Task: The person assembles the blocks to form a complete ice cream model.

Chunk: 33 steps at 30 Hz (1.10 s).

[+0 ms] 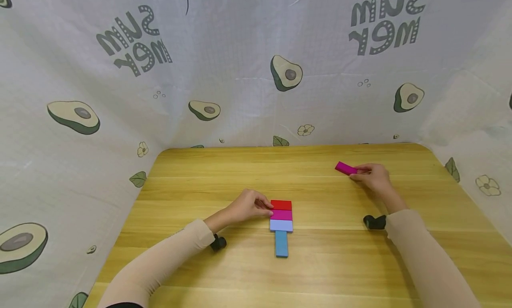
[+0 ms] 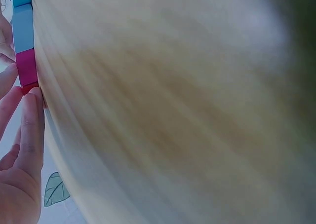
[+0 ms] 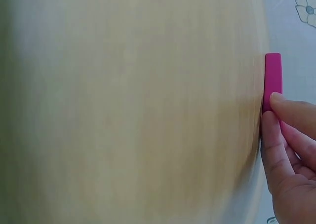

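Note:
On the table lies a column of flat blocks: a red block [image 1: 282, 205] at the far end, a magenta block [image 1: 282, 215], a lavender block [image 1: 281, 225], and a blue block [image 1: 282, 244] set lengthwise nearest the person. My left hand [image 1: 250, 205] touches the left ends of the red and magenta blocks with its thumb and fingertips. The left wrist view shows these fingers [image 2: 30, 120] nearly straight. Farther back on the right, my right hand [image 1: 374, 175] pinches one end of another magenta block [image 3: 273, 78] between thumb and fingers. Its free end points left.
The wooden table [image 1: 224, 166] meets a hanging white cloth [image 1: 240, 46] with avocado prints behind and at the sides. A black wrist device [image 1: 375, 222] sits beside the right sleeve, and another black device [image 1: 218, 243] beside the left sleeve.

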Available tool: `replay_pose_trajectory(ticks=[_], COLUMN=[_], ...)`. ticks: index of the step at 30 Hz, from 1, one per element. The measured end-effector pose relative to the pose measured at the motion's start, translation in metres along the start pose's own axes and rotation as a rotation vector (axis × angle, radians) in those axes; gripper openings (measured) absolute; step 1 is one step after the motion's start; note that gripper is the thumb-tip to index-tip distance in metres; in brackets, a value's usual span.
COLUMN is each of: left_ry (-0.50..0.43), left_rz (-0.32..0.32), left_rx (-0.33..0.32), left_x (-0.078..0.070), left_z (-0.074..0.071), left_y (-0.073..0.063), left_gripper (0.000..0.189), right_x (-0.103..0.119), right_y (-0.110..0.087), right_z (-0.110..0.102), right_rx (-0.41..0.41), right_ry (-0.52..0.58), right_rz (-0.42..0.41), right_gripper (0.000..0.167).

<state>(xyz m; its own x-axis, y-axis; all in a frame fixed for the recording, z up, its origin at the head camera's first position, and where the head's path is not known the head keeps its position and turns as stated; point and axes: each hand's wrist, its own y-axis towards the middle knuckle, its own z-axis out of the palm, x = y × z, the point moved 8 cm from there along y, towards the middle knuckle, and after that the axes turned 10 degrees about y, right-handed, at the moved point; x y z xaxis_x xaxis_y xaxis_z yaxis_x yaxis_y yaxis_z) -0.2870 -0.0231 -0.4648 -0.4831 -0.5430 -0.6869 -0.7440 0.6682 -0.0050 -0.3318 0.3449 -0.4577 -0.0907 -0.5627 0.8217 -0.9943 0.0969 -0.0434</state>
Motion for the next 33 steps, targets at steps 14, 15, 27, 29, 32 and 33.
replay_pose_trajectory(ticks=[14, 15, 27, 29, 32, 33], left_ry=[-0.009, -0.008, -0.017, -0.020, -0.020, -0.019], left_rz=[0.002, 0.002, -0.011, -0.014, -0.015, -0.014], left_rx=[0.003, 0.004, 0.010, 0.011, 0.010, 0.010], left_x=[0.001, 0.001, 0.001, 0.001, 0.001, 0.001], left_z=[0.001, 0.001, 0.001, 0.001, 0.001, 0.000], left_y=[0.000, 0.000, -0.001, -0.001, -0.001, -0.001], left_gripper=[0.010, 0.010, 0.009, 0.009, 0.009, 0.009], right_x=[0.006, 0.006, 0.015, 0.016, 0.017, 0.017], right_y=[0.004, 0.004, 0.001, 0.000, 0.001, 0.001], right_z=[0.019, 0.020, 0.027, 0.028, 0.029, 0.029], right_rx=[0.048, 0.052, 0.075, 0.077, 0.078, 0.079], right_ry=[0.000, 0.002, -0.011, -0.013, -0.016, -0.016], right_rz=[-0.026, -0.028, -0.028, -0.029, -0.035, -0.037], right_gripper=[0.048, 0.047, 0.046, 0.046, 0.045, 0.045])
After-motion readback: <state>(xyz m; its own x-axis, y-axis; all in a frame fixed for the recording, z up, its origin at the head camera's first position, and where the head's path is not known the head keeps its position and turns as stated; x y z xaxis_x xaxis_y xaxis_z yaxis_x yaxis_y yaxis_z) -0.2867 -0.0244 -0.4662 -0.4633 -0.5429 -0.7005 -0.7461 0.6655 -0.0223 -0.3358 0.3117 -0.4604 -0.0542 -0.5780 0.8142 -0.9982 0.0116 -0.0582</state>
